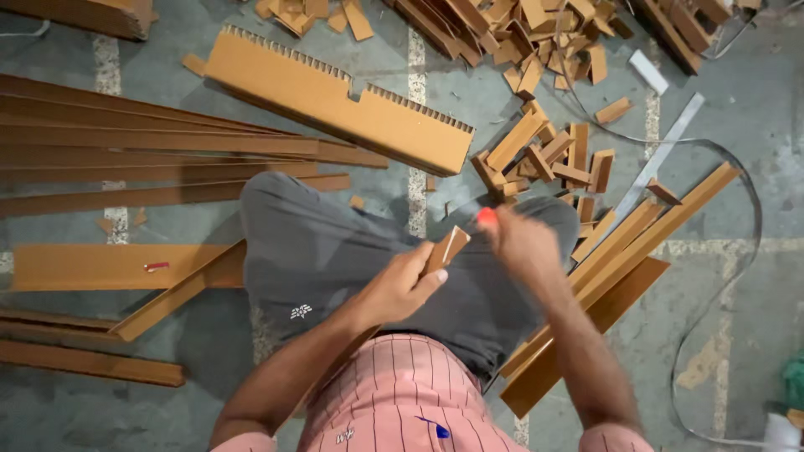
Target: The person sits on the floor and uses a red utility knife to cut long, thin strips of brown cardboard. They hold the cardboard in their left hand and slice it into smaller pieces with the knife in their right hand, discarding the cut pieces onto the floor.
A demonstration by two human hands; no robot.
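My left hand (398, 289) grips a small brown cardboard angle piece (445, 249) above my lap, its end pointing up to the right. My right hand (523, 243) is closed around a tool with a red-orange end (487, 217), held right beside the tip of that piece. The rest of the tool is hidden in my fist, which looks blurred. Both hands hover over my grey trousers (335, 251).
Long brown cardboard angle strips (126, 142) lie at left and under my right arm (620, 251). A notched cardboard board (335, 96) lies ahead. Several short cut pieces (544, 155) are piled beyond my knees. A black cable (749, 218) and a flat grey metal strip (662, 155) lie at right.
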